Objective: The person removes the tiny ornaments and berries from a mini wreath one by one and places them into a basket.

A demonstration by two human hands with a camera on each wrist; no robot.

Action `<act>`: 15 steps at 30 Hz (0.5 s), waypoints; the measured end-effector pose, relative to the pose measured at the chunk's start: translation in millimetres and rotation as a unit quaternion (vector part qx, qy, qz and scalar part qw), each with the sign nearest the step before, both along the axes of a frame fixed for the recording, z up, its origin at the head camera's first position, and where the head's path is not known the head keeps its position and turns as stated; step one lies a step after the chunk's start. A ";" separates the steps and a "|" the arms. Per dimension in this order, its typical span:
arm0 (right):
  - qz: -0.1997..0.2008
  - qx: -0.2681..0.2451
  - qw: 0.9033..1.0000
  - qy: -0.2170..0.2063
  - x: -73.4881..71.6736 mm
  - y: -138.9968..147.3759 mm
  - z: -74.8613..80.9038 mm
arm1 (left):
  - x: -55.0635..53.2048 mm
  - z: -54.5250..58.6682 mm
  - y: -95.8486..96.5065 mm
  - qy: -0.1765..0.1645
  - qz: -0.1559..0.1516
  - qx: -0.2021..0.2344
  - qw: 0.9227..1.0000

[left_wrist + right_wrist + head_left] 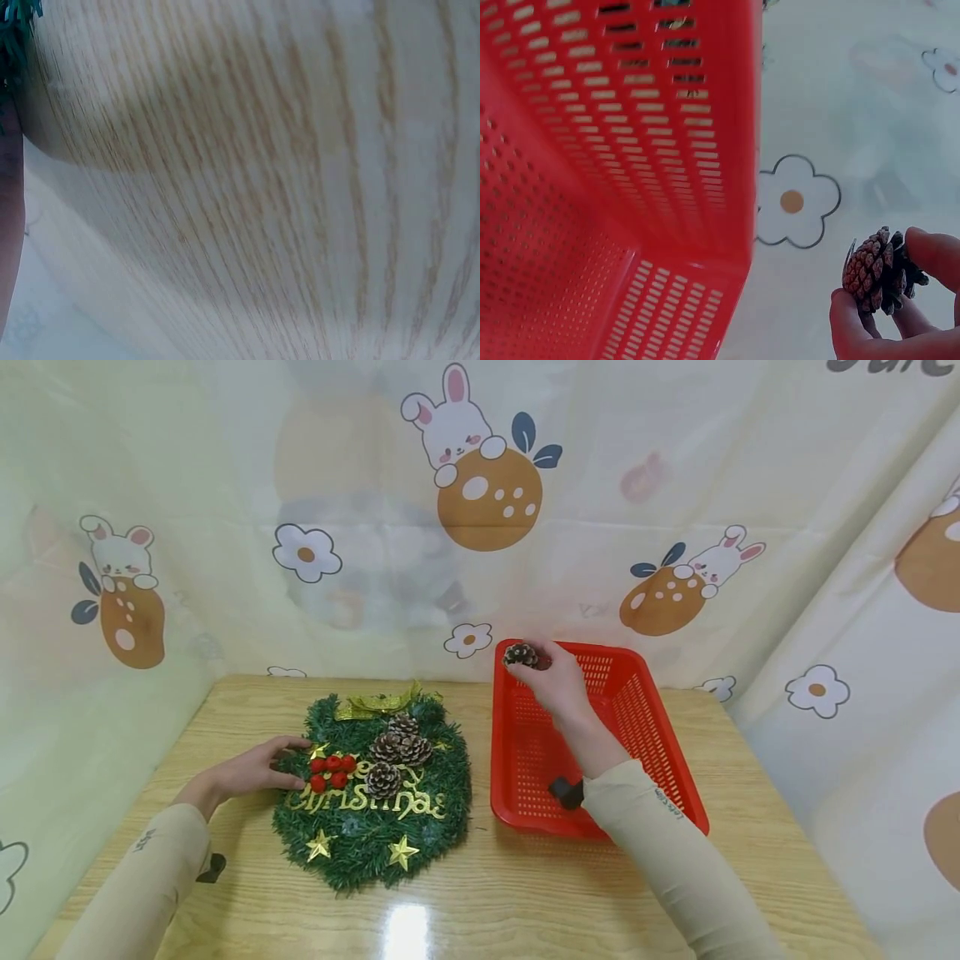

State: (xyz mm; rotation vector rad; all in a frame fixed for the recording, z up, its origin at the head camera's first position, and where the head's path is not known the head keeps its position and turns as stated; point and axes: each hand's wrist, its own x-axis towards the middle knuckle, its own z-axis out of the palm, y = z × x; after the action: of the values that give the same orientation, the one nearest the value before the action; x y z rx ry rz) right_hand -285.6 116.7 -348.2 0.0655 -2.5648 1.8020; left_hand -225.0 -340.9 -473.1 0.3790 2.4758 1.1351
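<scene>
Between thumb and fingers, my right hand (558, 681) pinches a brown pine cone (521, 655) over the back left corner of a red plastic basket (517, 814). In the right wrist view the pine cone (881, 274) shows its scales and a thin wire loop at one end. My left hand (258, 767) rests at the left edge of a green Christmas wreath (438, 777), thumb and fingers spread against the greenery. On the wreath sit several pine cones (384, 780), a bunch of red berries (332, 771), gold lettering, gold stars (403, 852) and a gold bow (378, 703).
Both wreath and basket stand on a light wooden table (480, 902), the basket right of the wreath. A cream curtain (360, 610) with rabbit and flower prints hangs behind the table and along its sides. The basket's slotted wall (682, 150) rises close to the right hand.
</scene>
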 end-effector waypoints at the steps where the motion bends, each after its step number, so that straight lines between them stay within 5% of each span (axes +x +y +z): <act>1: -0.002 0.001 1.000 -0.003 -2.5 0.3 -0.4 | 0.2 0.1 -0.1 -0.001 0.000 0.000 1.000; 15: -0.049 0.022 0.998 -0.041 -29.4 10.8 -15.6 | 0.0 -1.2 0.0 0.011 -0.006 0.004 1.000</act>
State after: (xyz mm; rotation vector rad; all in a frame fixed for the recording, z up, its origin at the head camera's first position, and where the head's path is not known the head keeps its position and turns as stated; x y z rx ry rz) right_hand -315.0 127.5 -363.8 -0.1337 -2.6117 1.7500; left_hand -225.0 -341.0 -474.3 0.4106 2.4846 1.1429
